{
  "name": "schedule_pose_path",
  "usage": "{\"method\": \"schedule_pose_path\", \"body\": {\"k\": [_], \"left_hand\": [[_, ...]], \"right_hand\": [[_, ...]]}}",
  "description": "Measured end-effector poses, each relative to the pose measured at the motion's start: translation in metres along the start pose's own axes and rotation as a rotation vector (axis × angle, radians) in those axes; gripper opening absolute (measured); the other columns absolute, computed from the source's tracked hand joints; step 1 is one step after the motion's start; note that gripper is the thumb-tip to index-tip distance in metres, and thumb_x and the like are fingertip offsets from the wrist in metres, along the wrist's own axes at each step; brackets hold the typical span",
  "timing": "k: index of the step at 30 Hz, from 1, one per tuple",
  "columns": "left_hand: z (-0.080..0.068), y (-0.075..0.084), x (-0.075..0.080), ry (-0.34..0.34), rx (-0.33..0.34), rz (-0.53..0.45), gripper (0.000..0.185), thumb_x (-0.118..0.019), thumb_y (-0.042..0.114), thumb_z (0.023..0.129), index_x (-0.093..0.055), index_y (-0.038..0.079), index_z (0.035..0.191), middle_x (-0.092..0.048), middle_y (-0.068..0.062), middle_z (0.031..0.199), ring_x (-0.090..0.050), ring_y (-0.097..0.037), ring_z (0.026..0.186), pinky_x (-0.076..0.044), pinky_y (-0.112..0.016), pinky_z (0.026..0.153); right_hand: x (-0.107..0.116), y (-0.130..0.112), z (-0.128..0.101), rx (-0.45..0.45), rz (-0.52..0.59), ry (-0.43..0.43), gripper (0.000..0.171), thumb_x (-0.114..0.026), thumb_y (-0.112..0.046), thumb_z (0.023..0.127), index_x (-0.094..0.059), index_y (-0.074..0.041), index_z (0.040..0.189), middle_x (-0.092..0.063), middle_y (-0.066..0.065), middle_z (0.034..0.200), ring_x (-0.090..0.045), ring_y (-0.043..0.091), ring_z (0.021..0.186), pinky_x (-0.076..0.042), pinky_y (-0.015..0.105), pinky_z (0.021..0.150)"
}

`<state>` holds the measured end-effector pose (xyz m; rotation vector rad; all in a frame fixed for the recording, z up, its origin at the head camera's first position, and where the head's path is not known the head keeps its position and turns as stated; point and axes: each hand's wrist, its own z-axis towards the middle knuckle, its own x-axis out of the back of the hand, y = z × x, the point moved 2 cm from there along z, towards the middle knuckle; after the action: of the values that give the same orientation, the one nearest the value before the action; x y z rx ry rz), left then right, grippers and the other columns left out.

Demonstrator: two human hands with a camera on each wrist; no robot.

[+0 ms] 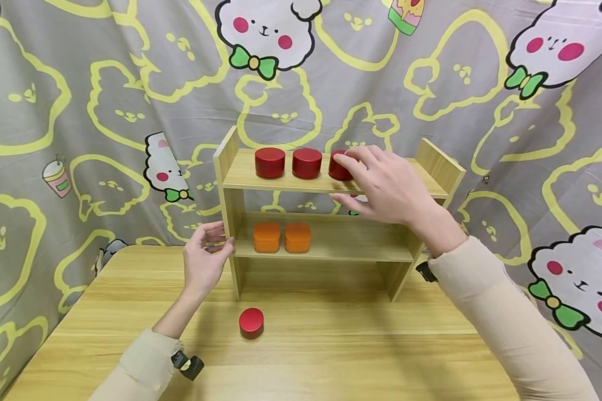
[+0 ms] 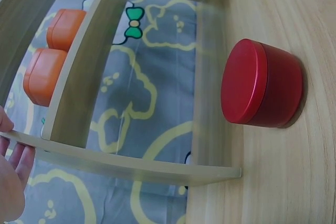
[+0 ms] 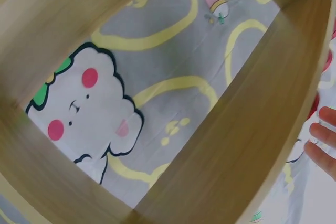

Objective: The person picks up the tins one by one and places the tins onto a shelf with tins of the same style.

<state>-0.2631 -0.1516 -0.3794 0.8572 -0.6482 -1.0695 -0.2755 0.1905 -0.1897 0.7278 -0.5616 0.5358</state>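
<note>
A lone red tin (image 1: 251,322) sits on the wooden surface (image 1: 331,356) before the shelf rack (image 1: 229,167), nearest the left hand (image 1: 203,262), whose relaxed grip steadies the rack's left upright. Beyond, the right hand (image 1: 381,184) pinches the third red tin (image 1: 339,167) on the rack's top shelf.

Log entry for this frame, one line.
right hand: on third red tin, top shelf | left hand: touching shelf unit left side | fourth red tin: on table | orange tins: lower shelf
</note>
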Motion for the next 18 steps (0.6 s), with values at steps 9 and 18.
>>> {"method": "schedule_pose_path", "body": {"k": [9, 18], "left_hand": [[0.0, 0.0, 0.0, -0.006, -0.001, 0.002, 0.036, -0.074, -0.009, 0.087, -0.07, 0.0, 0.122, -0.073, -0.022, 0.109, -0.066, 0.004, 0.088, -0.061, -0.01, 0.077], [0.001, 0.0, 0.001, -0.003, -0.008, -0.002, 0.036, -0.074, -0.008, 0.087, -0.07, 0.0, 0.122, -0.073, -0.022, 0.108, -0.066, 0.004, 0.087, -0.061, -0.011, 0.077]], "right_hand": [[0.006, -0.03, -0.013, 0.069, -0.031, 0.049, 0.068, -0.062, -0.057, 0.096, -0.063, -0.005, 0.14, -0.069, 0.018, 0.125, -0.068, 0.037, 0.103, -0.062, 0.049, 0.085], [0.004, -0.056, -0.026, 0.112, -0.027, 0.051, 0.069, -0.059, -0.06, 0.098, -0.062, -0.006, 0.14, -0.07, 0.019, 0.126, -0.068, 0.038, 0.109, -0.063, 0.05, 0.088]]}}
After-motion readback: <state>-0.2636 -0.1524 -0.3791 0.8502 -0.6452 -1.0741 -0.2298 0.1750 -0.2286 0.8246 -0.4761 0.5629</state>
